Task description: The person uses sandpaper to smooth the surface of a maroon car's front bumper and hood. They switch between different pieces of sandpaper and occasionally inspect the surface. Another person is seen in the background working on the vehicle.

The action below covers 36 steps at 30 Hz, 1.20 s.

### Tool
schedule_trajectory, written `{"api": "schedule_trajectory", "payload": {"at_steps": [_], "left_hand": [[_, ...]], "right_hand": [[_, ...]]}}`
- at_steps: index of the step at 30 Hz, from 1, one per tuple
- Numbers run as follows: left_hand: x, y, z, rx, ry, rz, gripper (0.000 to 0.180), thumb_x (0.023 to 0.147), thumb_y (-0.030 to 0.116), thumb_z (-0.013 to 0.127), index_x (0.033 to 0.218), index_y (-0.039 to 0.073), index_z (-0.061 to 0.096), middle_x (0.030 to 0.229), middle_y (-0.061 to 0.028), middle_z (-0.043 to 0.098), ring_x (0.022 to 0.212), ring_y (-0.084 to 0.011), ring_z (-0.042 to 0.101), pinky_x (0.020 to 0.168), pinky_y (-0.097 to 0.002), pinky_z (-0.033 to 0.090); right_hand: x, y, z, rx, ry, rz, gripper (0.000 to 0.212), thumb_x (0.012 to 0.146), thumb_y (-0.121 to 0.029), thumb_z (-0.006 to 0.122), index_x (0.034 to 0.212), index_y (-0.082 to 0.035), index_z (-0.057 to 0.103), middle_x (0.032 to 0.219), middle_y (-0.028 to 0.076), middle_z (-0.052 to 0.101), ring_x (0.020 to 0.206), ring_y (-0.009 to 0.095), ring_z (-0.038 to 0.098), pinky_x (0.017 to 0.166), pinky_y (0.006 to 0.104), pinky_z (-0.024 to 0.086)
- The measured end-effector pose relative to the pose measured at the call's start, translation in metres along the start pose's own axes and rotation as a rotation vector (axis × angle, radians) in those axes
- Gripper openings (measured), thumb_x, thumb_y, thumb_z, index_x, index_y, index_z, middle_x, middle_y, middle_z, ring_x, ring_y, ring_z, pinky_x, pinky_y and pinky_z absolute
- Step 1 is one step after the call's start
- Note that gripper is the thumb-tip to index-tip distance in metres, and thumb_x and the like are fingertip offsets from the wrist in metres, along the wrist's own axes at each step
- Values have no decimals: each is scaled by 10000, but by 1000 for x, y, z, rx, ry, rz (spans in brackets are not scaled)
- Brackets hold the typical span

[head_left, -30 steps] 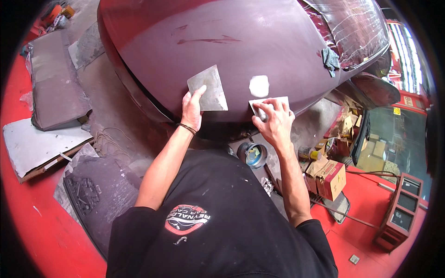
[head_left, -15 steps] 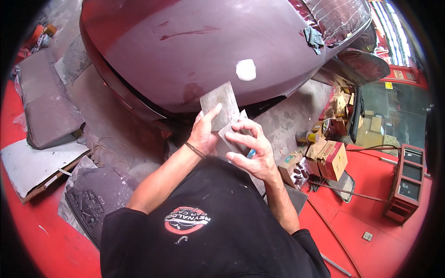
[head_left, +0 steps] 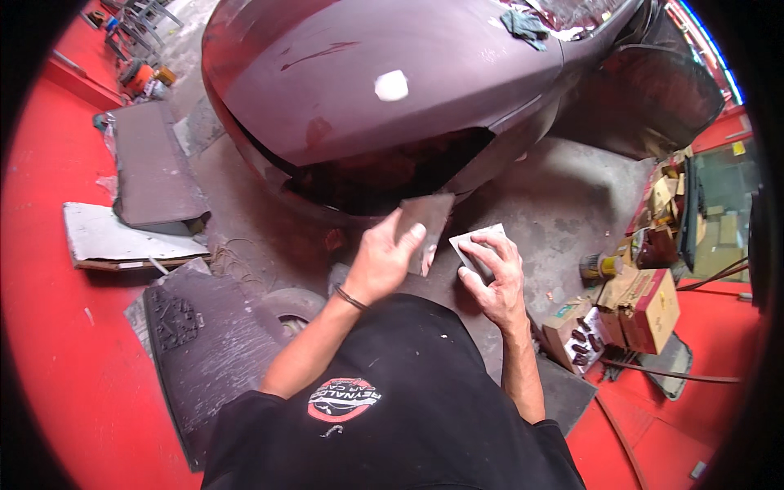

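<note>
My left hand (head_left: 380, 260) is closed on a flat grey plate (head_left: 429, 222), thumb pressed on its face. A smaller, thin, light-grey spreader blade (head_left: 464, 243) is gripped in my right hand (head_left: 500, 282), fingers over its top edge. The two hands are apart, with the plate and blade not touching. Beyond them is a car with a dull maroon hood (head_left: 465, 49), which carries a roundish white patch (head_left: 392, 86) that looks like filler. Dark red smears mark the hood nearby.
A dark grey cloth (head_left: 524, 28) lies near the windshield. At right stand cardboard boxes (head_left: 649, 302) and a can (head_left: 600, 266). Loose panels (head_left: 155, 167) lean at left, with another dark panel (head_left: 220, 351) nearer me. A tire (head_left: 292, 306) lies beside it.
My hands have separated: the right hand's blade has come away from the left hand's plate and moved right. The view has shifted, and the car's front opening now shows.
</note>
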State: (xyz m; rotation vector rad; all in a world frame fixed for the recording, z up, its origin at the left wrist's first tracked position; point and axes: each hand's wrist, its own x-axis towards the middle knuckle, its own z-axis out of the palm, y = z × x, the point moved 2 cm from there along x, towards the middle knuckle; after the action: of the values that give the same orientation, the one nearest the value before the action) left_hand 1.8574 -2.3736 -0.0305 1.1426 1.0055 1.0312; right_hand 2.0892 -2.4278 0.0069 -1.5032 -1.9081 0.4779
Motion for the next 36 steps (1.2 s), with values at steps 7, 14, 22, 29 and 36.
{"api": "schedule_trajectory", "payload": {"at_steps": [7,14,22,29,36], "left_hand": [[-68,11,71,445,64,68,540,1070,264,680,1402,-154,599,739,-162,655,708,-123,620,668,-341,539],[-68,46,111,22,282,133,309,1112,216,659,1322,-10,684,1231,-52,736,1088,-141,658,987,-307,521],[-75,4,142,-427,151,-219,363,1143,261,588,1425,33,573,1326,-101,686,1190,-228,686,1036,-416,568],[-100,8,88,-653,202,-403,395,1118,240,619,1464,58,556,1329,-133,692,1184,-297,710,1018,-494,596],[-143,25,-16,-783,528,-356,434,1034,543,709,1262,174,681,655,54,549,536,-73,433,494,-255,332]], "right_hand": [[-72,1,-25,158,-68,-123,364,839,-258,800,1185,-145,803,1261,41,717,1240,262,647,1094,539,389],[-109,1,-54,215,3,-118,370,829,-250,819,1181,-137,812,1258,46,705,1227,269,635,1127,505,374],[-127,-1,-80,592,103,-99,458,789,-134,875,1236,-78,799,1317,100,665,1324,332,590,1163,477,452],[-105,0,-27,507,11,-184,521,763,-210,906,1269,-158,798,1320,81,653,1316,312,580,1140,490,448],[-48,-12,17,386,-248,-345,407,799,-274,877,1191,-182,820,1205,43,722,1164,269,681,1021,465,468]]}}
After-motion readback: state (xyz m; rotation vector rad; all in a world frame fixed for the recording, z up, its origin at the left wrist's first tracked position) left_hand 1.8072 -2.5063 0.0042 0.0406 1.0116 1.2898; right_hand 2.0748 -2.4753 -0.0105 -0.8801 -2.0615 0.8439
